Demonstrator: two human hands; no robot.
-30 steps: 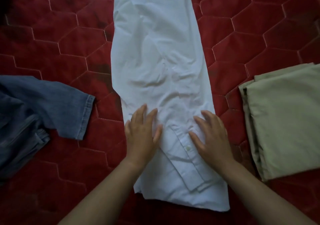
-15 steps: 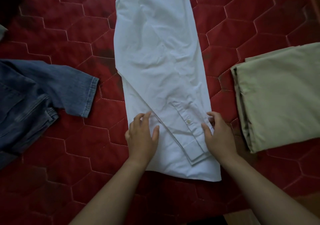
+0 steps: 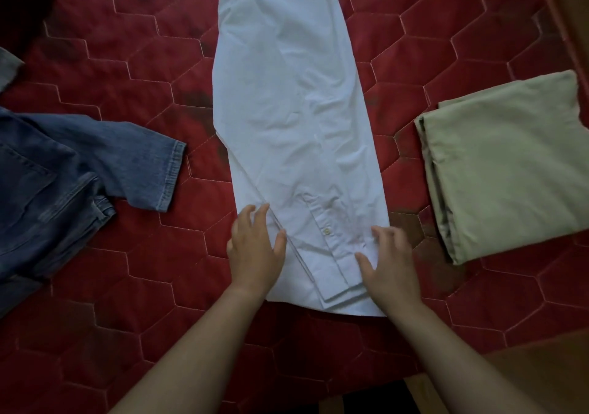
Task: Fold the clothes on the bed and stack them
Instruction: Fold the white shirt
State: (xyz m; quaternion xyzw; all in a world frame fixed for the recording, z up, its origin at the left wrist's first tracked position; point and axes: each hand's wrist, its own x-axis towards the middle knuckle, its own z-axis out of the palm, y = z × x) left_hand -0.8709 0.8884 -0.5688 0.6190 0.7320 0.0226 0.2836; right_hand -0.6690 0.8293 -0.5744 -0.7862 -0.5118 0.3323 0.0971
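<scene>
A white shirt (image 3: 293, 120) lies folded into a long narrow strip down the middle of the red quilted bed (image 3: 127, 254), its buttoned cuffs stacked near the lower end. My left hand (image 3: 255, 251) rests on the shirt's lower left edge with fingers spread and slightly bent. My right hand (image 3: 390, 264) lies on the lower right edge beside the cuffs, fingers loosely bent on the cloth. Neither hand clearly pinches the fabric.
A crumpled blue denim garment (image 3: 63, 184) lies at the left. A folded olive-green garment (image 3: 510, 165) sits at the right. The near edge of the bed and a brown wooden floor (image 3: 541, 366) show at the lower right.
Both hands slid from the middle of the shirt's lower part outward to its left and right edges. The view shifted, so the shirt's bottom hem sits higher in the frame.
</scene>
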